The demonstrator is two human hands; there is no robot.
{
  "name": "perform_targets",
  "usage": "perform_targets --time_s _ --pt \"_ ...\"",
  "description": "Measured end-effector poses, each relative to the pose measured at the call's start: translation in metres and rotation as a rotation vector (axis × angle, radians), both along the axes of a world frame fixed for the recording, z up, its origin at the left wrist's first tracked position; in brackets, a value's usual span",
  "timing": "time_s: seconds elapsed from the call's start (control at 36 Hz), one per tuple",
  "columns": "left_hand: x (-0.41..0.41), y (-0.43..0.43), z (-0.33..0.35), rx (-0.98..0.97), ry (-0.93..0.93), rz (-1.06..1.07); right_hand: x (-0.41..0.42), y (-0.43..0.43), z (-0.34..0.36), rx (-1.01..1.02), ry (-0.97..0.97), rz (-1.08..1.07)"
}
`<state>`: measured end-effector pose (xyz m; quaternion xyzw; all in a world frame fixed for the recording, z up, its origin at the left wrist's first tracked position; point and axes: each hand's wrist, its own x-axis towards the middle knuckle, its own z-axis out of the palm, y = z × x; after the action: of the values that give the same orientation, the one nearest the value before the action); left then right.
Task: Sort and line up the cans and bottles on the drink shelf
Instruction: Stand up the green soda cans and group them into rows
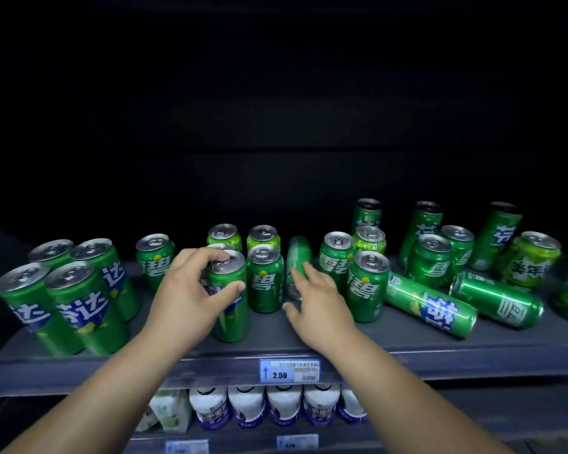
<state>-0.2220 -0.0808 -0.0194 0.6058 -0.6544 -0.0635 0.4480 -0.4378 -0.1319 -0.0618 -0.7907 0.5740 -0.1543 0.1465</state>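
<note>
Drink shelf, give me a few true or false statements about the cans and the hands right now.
1. The left hand grips an upright tall can. True.
2. The right hand holds a bottle. False: it is open, reaching toward a lying can.
3. Two tall cans lie on their sides at the right. True.
4. The price tag reads 5.00. False: it reads 2.50.
5. White bottles stand on the shelf below. True.
</note>
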Motion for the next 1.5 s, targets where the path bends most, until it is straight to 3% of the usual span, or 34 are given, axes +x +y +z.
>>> perform_targets --time_s 0.31,0.44,0.53,0.69,0.86,0.94,1.14,1.22,1.39,1.5 --pt "0.007 0.004 -0.007 -0.02 -0.042 -0.012 -0.01 0.031 -0.012 -0.086 -0.201 -0.245" --pt "0.008 0.002 -0.009 -0.04 -0.067 -0.025 -0.001 0.035 -0.01 -0.008 -0.265 -0.14" --pt "0.009 0.002 -0.009 -0.045 -0.077 -0.027 0.005 0.038 -0.007 0.062 -0.257 -0.071" --pt "0.008 0.003 -0.01 -0.055 -0.062 -0.036 0.002 0.039 0.001 -0.062 -0.293 -0.301" --pt "0.007 0.005 -0.011 -0.064 -0.088 -0.019 0.002 0.033 0.002 0.028 -0.239 -0.343" --pt "0.007 0.006 -0.013 -0.065 -0.1 -0.009 -0.002 0.036 -0.003 0.016 -0.4 -0.352" --pt "0.002 0.01 -0.02 -0.064 -0.123 0.019 -0.008 0.05 -0.004 0.05 -1.209 -0.345" --pt "-0.002 0.012 -0.02 -0.047 -0.094 0.036 -0.008 0.052 -0.005 0.079 -1.339 -0.27" --pt "-0.005 0.016 -0.011 0.011 -0.107 0.028 -0.011 0.052 -0.002 0.038 -1.21 -0.139" --pt "-0.011 0.019 -0.006 0.032 -0.112 0.01 -0.02 0.054 0.014 -0.102 -1.086 -0.098"
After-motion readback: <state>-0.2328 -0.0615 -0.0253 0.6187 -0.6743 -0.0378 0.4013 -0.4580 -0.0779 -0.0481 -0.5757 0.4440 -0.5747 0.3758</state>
